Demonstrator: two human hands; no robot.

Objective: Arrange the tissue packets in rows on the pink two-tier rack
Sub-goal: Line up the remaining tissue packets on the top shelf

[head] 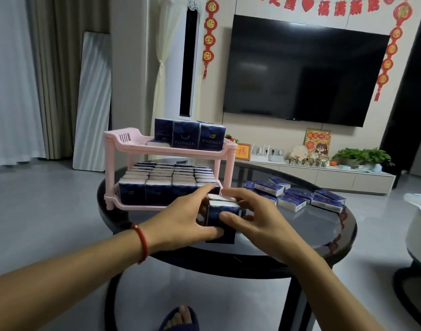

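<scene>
Both hands, the left hand (180, 219) and right hand (255, 217), clasp a small stack of tissue packets (222, 215) just before the pink rack (171, 151); light, soft, slippery-wrapped packets are best squeezed by their flat sides.

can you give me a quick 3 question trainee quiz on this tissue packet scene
1. True or false: the lower tier of the pink rack is packed with packets.
2. Where do the loose packets lie: A on the floor, B on the table right of the rack, C on the TV unit?
3. What do both hands, left and right, grip?

Key: 1 true. 2 B. 3 a small stack of packets standing on the round table in front of the rack.
</scene>
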